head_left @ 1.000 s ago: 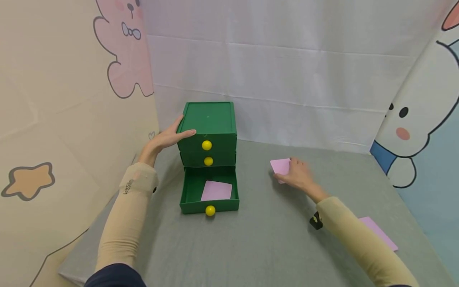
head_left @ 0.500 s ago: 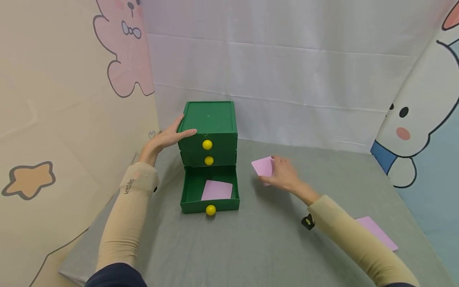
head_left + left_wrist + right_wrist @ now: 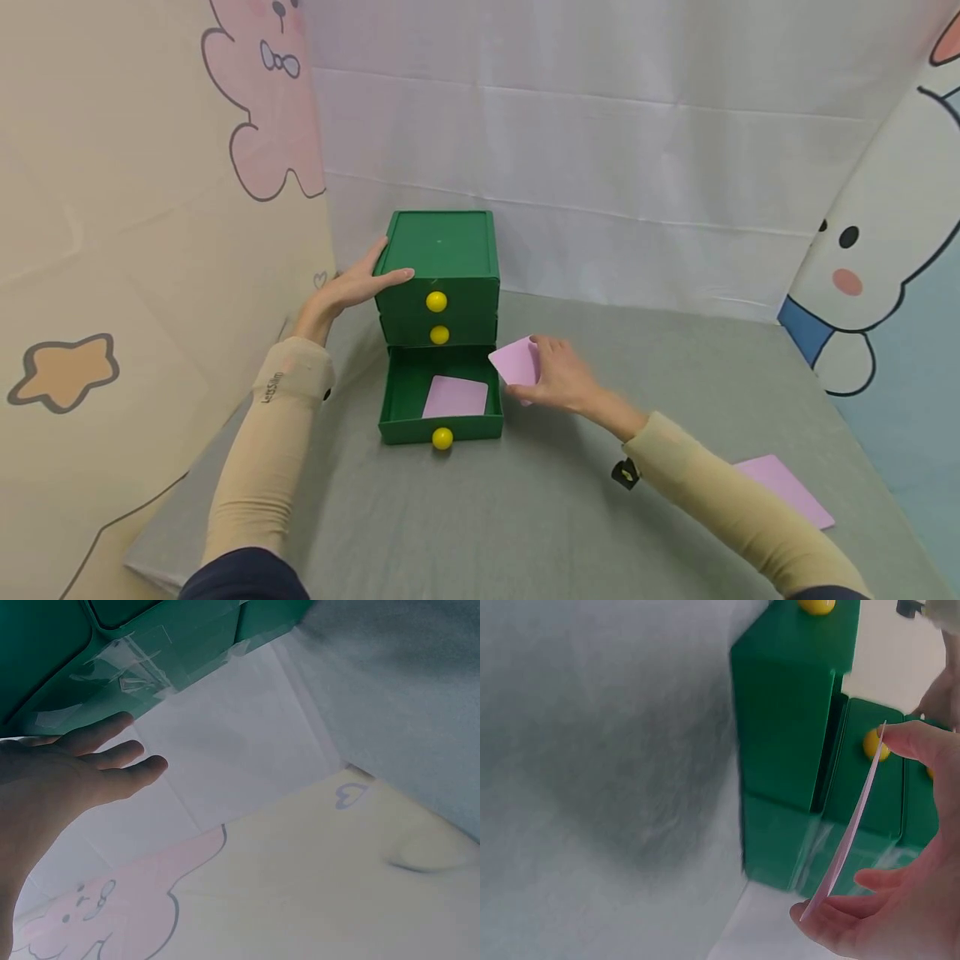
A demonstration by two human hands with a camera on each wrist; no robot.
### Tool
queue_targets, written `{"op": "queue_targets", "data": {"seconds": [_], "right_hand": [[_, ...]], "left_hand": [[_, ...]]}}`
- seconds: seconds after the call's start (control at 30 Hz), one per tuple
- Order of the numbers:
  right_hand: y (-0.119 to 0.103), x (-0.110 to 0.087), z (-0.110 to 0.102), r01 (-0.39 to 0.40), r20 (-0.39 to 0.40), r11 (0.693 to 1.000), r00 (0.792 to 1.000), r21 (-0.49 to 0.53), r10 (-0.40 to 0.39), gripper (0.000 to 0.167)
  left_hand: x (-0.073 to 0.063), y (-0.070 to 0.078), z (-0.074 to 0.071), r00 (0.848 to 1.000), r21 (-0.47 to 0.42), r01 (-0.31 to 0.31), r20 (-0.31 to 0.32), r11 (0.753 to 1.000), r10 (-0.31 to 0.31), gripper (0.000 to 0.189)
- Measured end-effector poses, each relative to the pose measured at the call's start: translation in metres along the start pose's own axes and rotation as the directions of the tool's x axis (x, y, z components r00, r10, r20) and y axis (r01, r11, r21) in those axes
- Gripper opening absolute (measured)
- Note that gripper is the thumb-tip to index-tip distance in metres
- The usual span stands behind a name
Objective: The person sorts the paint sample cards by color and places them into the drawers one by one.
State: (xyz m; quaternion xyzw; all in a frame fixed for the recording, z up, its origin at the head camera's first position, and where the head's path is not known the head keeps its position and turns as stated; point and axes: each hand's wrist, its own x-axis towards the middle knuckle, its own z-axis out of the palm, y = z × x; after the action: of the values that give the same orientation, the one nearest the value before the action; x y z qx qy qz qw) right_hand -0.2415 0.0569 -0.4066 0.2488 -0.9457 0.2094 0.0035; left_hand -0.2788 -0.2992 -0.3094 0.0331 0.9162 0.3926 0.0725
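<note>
A small green drawer cabinet [image 3: 442, 242] with yellow round knobs stands on the grey table, its bottom drawer [image 3: 405, 431] pulled out. One pink card [image 3: 455, 397] lies inside that drawer. My left hand [image 3: 351, 287] rests on the cabinet's upper left edge, fingers straight; in the left wrist view its fingers [image 3: 139, 776] lie along the taped green side. My right hand [image 3: 562, 379] holds another pink card [image 3: 516, 361] by its edges between thumb and fingers, tilted, at the drawer's right wall. The right wrist view shows this card [image 3: 847, 840] nearly edge-on.
Another pink card [image 3: 787, 490] lies on the grey table [image 3: 570, 517] at the right, partly behind the right sleeve [image 3: 742, 500]. A white curtain [image 3: 600, 167] hangs behind the cabinet, and a cartoon-printed wall [image 3: 150, 250] runs along the left side.
My right hand has carried its pink card leftward across the table to the open drawer's right side. The left hand stays on the cabinet.
</note>
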Motion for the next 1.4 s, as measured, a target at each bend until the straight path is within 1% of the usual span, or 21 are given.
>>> {"op": "queue_targets", "data": {"seconds": [0.1, 0.37, 0.63, 0.9, 1.13, 1.4], "right_hand": [[-0.009, 0.001, 0.004, 0.025, 0.014, 1.000, 1.000, 0.002, -0.025, 0.090], [-0.033, 0.007, 0.012, 0.068, 0.050, 0.997, 0.996, 0.046, -0.070, 0.089], [-0.052, 0.012, 0.019, 0.118, 0.067, 0.991, 0.990, 0.064, -0.122, 0.087], [-0.066, 0.020, 0.029, 0.123, 0.068, 0.988, 0.989, 0.096, -0.130, 0.086], [-0.076, 0.025, 0.040, 0.102, 0.050, 0.991, 0.993, 0.081, -0.106, 0.085], [-0.084, 0.028, 0.052, 0.100, 0.032, 0.994, 0.994, 0.050, -0.102, 0.083]], "left_hand": [[0.000, 0.000, 0.001, 1.000, 0.001, 0.005, 0.004, 1.000, -0.005, 0.101], [0.000, 0.000, 0.001, 1.000, 0.006, 0.006, -0.003, 1.000, -0.006, 0.102], [0.000, -0.001, 0.001, 1.000, 0.009, 0.008, 0.001, 1.000, -0.008, 0.101], [0.000, 0.001, 0.001, 1.000, 0.003, 0.001, 0.000, 1.000, -0.001, 0.100], [0.000, 0.000, 0.001, 1.000, 0.009, 0.004, -0.004, 1.000, -0.004, 0.101], [0.000, 0.001, 0.001, 1.000, 0.007, 0.015, -0.002, 1.000, -0.015, 0.102]]}}
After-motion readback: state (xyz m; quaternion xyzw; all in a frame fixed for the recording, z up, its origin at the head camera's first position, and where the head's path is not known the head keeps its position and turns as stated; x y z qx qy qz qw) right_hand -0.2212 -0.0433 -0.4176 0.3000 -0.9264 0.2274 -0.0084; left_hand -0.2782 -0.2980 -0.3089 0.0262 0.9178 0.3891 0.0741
